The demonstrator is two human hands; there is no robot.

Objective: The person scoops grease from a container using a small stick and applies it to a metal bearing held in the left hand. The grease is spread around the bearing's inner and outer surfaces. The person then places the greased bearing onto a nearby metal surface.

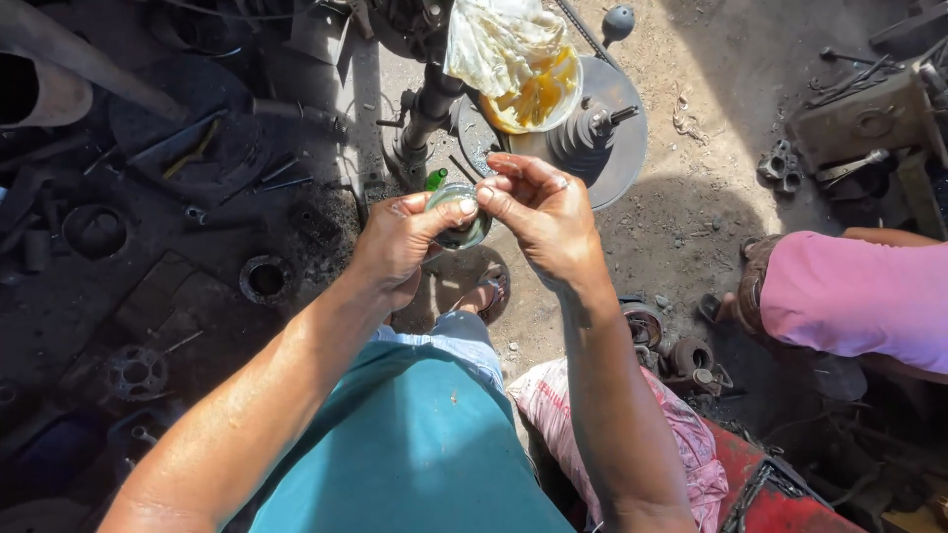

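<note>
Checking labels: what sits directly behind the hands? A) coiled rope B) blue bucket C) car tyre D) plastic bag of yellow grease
D: a clear plastic bag of yellow grease lies just beyond the left hand and right hand, which pinch a small round metal ring.

Left grip [400,240] and right grip [538,212] pinched together.

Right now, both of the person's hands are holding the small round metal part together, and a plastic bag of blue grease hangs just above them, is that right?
Not quite: the head view shows the grease in the plastic bag is yellow-orange, not blue. The rest stands: the left hand and right hand hold the small round metal part together, just below the bag.
</note>
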